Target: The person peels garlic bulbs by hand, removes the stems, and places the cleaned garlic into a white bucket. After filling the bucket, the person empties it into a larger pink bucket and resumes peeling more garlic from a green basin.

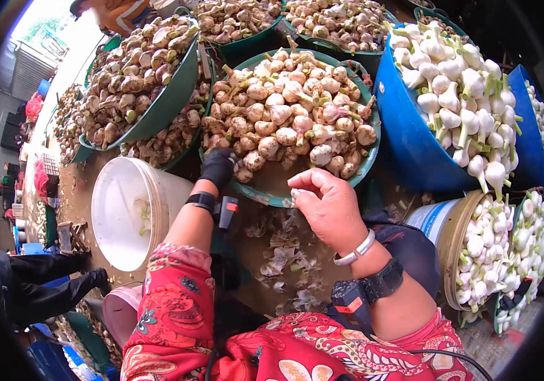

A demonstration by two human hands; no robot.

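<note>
Unpeeled garlic bulbs (285, 108) fill a green tub (265, 195) in front of me. My left hand (219, 166), in a dark glove, reaches to the tub's near left rim beside the bulbs; its fingers are mostly hidden. Bare and raised over the near rim, my right hand (329, 206) has thumb and fingertips pinched together, with a small pale bit between them that I cannot make out. Both wrists carry strapped devices. Peeled skins (288, 254) lie on the ground below.
A white bucket (123, 213) lies tipped at the left. Clean white garlic (462, 95) heaps over a blue tub (399, 127) at the right, above another tipped bucket (453, 244). More garlic tubs stand behind. A person's legs (50, 279) show at the lower left.
</note>
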